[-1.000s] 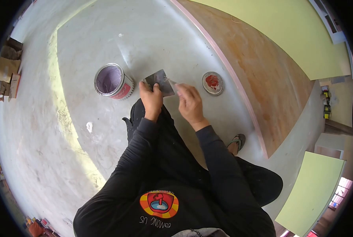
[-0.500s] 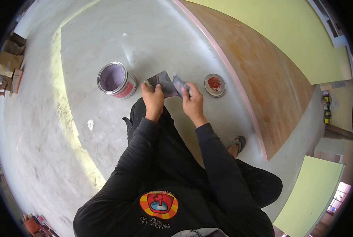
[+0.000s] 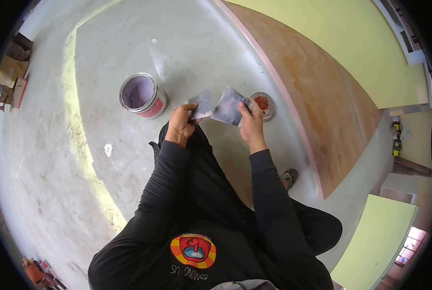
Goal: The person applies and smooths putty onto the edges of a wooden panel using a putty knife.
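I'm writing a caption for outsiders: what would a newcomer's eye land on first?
Probably the open can of purple paste, left of the hands. Next, the two smeared flat blades, one in the left hand, one in the right hand. The bright round print on the dark top, at the bottom, also stands out.

two bare hands [image 3: 179,124] [image 3: 252,126], two flat scrapers [image 3: 203,104] [image 3: 226,105], one open can [image 3: 154,107], one round lid [image 3: 270,105]
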Tool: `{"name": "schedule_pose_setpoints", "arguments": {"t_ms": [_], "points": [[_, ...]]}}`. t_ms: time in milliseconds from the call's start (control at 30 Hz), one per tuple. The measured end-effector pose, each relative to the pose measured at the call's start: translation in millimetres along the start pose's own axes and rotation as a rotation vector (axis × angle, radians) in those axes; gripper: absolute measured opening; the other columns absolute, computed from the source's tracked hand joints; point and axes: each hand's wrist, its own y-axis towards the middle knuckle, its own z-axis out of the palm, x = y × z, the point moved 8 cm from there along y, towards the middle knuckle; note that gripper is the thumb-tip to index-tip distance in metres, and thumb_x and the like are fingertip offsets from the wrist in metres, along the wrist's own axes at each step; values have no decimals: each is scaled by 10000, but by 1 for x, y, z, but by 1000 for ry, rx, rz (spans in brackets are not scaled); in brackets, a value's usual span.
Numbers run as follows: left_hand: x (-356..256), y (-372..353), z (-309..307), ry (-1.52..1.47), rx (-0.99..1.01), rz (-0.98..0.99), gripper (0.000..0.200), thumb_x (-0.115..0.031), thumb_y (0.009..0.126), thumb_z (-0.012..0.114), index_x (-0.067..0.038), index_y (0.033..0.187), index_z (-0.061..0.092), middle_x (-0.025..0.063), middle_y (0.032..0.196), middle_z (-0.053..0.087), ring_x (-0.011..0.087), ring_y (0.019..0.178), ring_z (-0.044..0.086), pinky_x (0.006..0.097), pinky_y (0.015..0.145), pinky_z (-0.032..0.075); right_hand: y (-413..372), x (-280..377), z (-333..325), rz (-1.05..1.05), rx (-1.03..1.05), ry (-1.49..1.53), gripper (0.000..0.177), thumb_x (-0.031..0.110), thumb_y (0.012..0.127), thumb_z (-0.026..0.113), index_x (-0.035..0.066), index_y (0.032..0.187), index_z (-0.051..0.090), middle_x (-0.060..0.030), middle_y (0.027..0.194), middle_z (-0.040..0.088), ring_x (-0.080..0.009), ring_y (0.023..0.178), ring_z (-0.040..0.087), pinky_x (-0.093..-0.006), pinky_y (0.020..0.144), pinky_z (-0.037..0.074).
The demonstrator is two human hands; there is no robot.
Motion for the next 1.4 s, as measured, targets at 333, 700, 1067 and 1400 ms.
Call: {"name": "schedule_pose_setpoints", "arguments": {"t_ms": [333, 700, 1067, 1400], "points": [[27, -1, 16, -61, 360, -349, 152, -17, 876, 598, 27, 1015, 556, 114, 838, 671, 194, 632, 687, 245, 405, 465, -7, 12, 1, 139, 344, -64, 282, 208, 909, 681, -28, 1039, 597, -38, 928, 634, -91, 793, 577, -259, 732, 493], [2, -6, 21, 105, 143, 133, 224, -6, 880, 584, 39, 1100, 574, 117, 958, 659, 218, 771, 684, 327, 637, 576, -19, 46, -1, -369, -46, -627, 284, 207, 914, 675, -30, 1044, 585, -110, 909, 661, -194, 840, 615, -328, 774, 487], [-18, -6, 16, 217, -47, 659, 296, 15, 842, 609, 85, 1119, 531, 161, 1008, 658, 235, 895, 662, 331, 793, 538, -60, 9, 30, -428, 374, -980, 139, 143, 886, 630, 68, 998, 595, -191, 810, 663, -431, 727, 636, -496, 624, 507], [-49, -61, 35, 731, -240, 1037, 347, -30, 812, 619, 78, 1126, 518, 277, 982, 670, 393, 932, 678, 401, 809, 518, -59, 44, 64, -906, 262, -1202, 371, 29, 792, 613, 98, 1153, 664, -92, 1007, 682, -282, 811, 655, -397, 701, 521]]}}
